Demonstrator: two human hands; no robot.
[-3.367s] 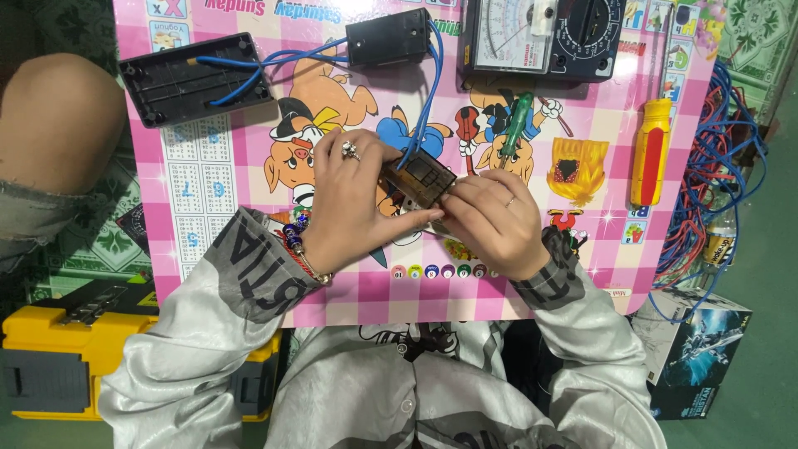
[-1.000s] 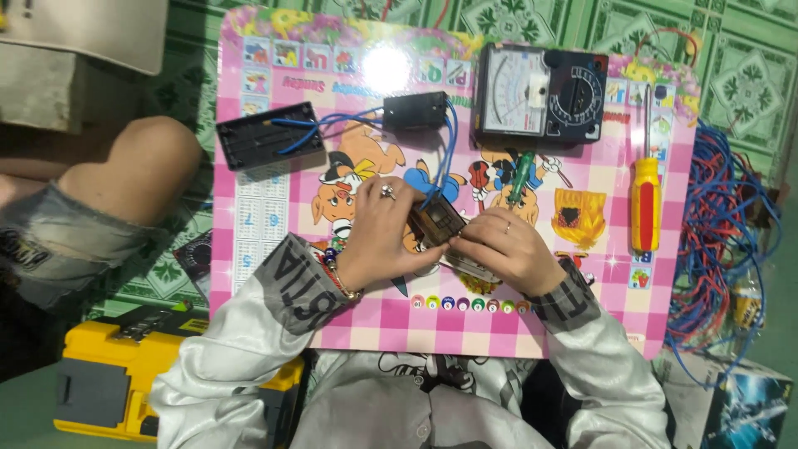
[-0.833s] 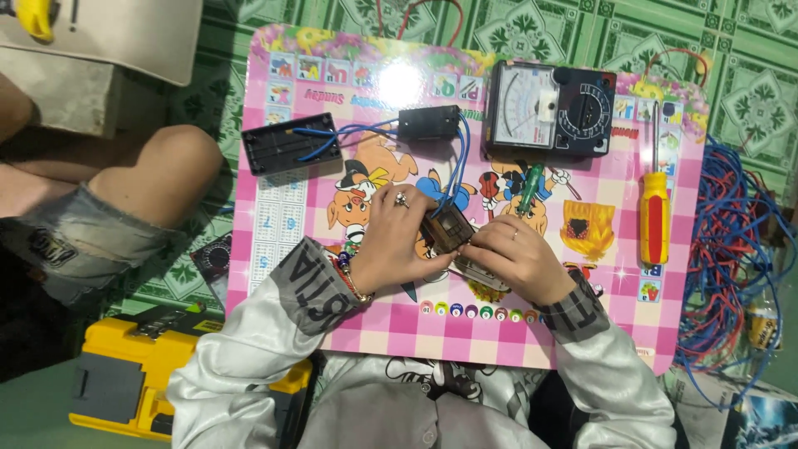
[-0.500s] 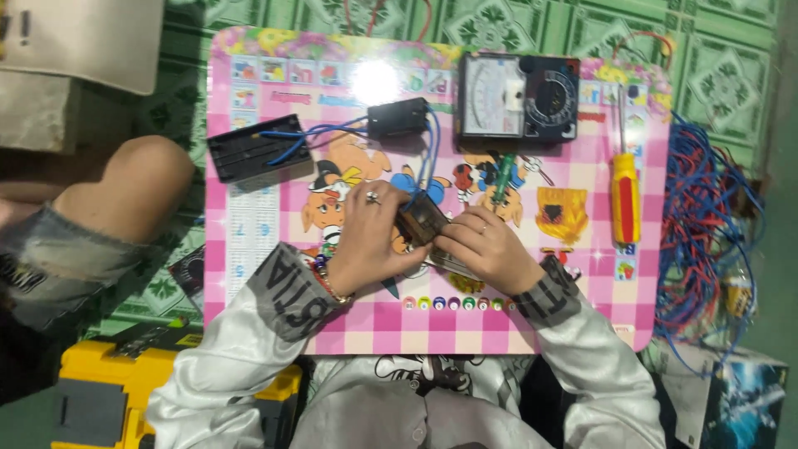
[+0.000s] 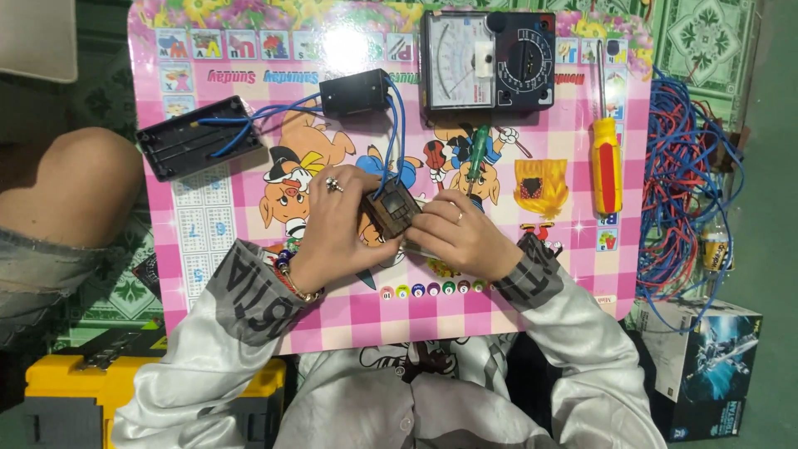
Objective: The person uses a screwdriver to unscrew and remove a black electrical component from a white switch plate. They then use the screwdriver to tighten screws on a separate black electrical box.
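Observation:
Both hands meet at the middle of a pink checked cartoon board (image 5: pixel 499 308). My left hand (image 5: pixel 337 229) and my right hand (image 5: pixel 461 237) grip a small dark boxy part (image 5: pixel 391 209) between them. Blue wires (image 5: pixel 391 125) run from that part up to a small black box (image 5: pixel 355 91) and on to a long black open case (image 5: pixel 198 137) at the board's left. A green-handled screwdriver (image 5: pixel 477 151) lies just above my right hand.
An analog multimeter (image 5: pixel 489 58) sits at the board's top. A yellow and red screwdriver (image 5: pixel 606 162) lies at the right. Tangled blue and red wires (image 5: pixel 686 191) pile beside the board. A yellow toolbox (image 5: pixel 100 391) is bottom left, a printed carton (image 5: pixel 706 366) bottom right, a bare knee (image 5: pixel 71 187) left.
The view has shifted and swayed over the board. Both hands stay closed on the small dark part in the same place, with only slight finger movement.

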